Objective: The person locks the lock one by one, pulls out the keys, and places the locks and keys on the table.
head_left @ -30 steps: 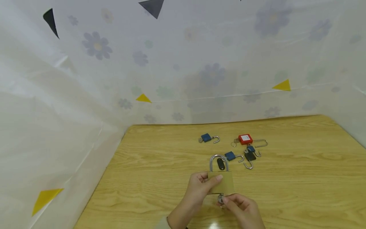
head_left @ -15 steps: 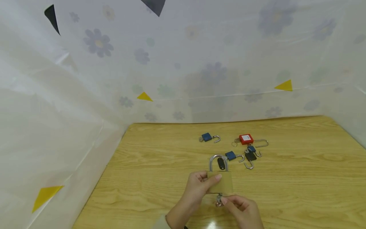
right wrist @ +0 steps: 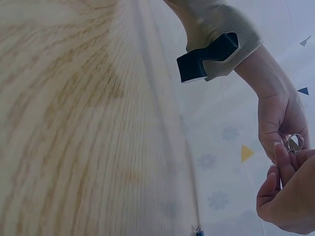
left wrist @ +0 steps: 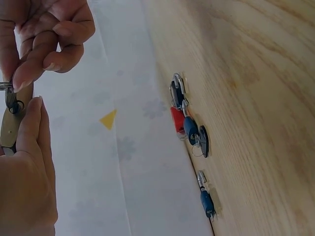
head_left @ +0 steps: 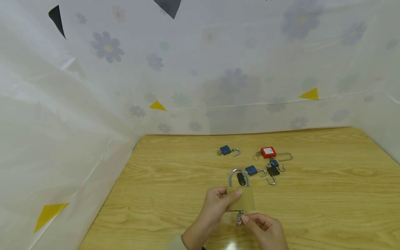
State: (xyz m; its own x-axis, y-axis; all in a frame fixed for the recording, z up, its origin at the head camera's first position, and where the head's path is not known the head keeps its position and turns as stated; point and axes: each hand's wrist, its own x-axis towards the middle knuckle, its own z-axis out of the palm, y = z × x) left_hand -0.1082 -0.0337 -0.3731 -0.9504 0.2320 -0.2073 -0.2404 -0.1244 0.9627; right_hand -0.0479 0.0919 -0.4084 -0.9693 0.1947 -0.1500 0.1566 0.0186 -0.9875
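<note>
A large brass padlock (head_left: 247, 200) stands upright in my left hand (head_left: 214, 207), its steel shackle on top. The left thumb lies across the front of the body, with the other fingers behind it. Below the padlock, a key (head_left: 239, 217) sits at its underside. My right hand (head_left: 266, 230) pinches this key between thumb and fingertips. A split key ring (right wrist: 295, 142) hangs at the fingers in the right wrist view. From the left wrist view, the padlock's underside (left wrist: 11, 129) shows beside the left fingers, with the right hand (left wrist: 47, 42) just above it.
Beyond the hands lie small blue padlocks (head_left: 225, 150) with open shackles, a red padlock (head_left: 268, 152) with a white label and a black padlock (head_left: 273, 171). A black key tag (head_left: 241, 179) shows through the raised shackle. A flowered sheet (head_left: 200, 86) hangs behind the wooden table (head_left: 156, 194).
The key and ring under the padlock have turned slightly in my right fingers, and the right hand has shifted a little. My left hand keeps its hold on the padlock.
</note>
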